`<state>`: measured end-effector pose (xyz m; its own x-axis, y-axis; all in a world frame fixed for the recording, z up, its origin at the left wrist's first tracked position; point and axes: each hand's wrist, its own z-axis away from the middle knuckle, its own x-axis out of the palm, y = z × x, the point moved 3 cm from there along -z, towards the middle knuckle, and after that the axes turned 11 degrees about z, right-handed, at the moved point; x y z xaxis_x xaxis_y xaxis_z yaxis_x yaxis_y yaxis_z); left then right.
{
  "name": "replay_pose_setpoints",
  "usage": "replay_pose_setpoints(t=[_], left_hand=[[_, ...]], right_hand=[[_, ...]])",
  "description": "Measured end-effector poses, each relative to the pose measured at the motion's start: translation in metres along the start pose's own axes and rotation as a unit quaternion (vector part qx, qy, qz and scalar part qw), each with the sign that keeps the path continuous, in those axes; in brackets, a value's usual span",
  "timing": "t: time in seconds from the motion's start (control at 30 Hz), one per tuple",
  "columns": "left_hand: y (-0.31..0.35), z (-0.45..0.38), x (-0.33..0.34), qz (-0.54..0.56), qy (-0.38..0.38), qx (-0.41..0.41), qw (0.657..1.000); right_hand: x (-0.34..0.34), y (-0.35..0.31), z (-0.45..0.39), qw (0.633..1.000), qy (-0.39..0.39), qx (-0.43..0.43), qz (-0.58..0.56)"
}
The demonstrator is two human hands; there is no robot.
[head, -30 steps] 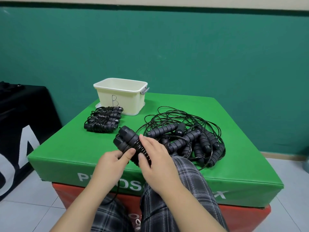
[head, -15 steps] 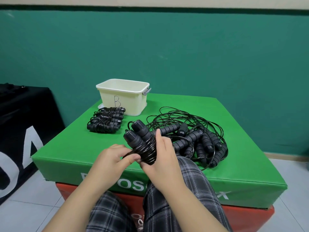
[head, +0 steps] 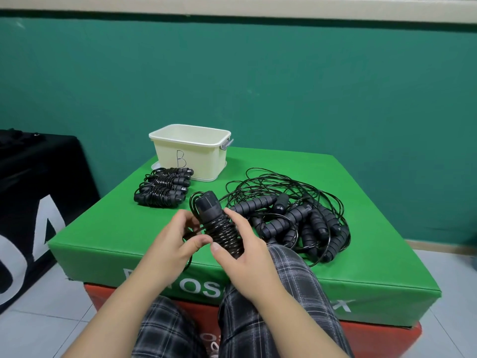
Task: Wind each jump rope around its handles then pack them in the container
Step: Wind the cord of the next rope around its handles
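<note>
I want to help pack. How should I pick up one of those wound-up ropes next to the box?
Take a wound rope bundle round its middle, where the cord is coiled tight over both handles. Come from above with your grip across its length, since the bundles lie flat, side by side on the green mat. The nearest one is probably easiest. The container stands right behind them.

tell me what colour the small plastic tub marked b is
Cream, pale yellowish plastic tub with a grey side latch; the head view shows it.
</note>
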<state>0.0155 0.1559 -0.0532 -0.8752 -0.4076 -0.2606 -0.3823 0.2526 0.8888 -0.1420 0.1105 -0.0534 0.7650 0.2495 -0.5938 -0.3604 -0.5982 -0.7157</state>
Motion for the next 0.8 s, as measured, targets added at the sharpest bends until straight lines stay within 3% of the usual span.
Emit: replay_pose_setpoints(t=[0.17,0.3,0.5,0.7,0.8], left_hand=[[-0.004,-0.004,0.001,0.022,-0.035,-0.003,0.999],[-0.008,0.0,0.0,0.068,-0.019,-0.05,0.996],[0.006,0.003,0.001,-0.025,0.05,-0.05,0.997],[0.004,0.006,0.0,-0.059,0.053,-0.093,0.992],[0.002,0.004,-0.001,-0.019,0.037,-0.121,0.992]], right_hand=[[0.002,0.002,-0.001,0.999,-0.035,0.01,-0.006],[0.005,0.003,-0.002,0.998,-0.056,0.005,0.036],[0.004,-0.001,-0.003,0.993,0.012,-0.054,0.109],[0.003,-0.001,-0.001,0.998,-0.016,-0.058,0.029],[0.002,0.0,-0.002,0.997,-0.017,-0.066,-0.02]])
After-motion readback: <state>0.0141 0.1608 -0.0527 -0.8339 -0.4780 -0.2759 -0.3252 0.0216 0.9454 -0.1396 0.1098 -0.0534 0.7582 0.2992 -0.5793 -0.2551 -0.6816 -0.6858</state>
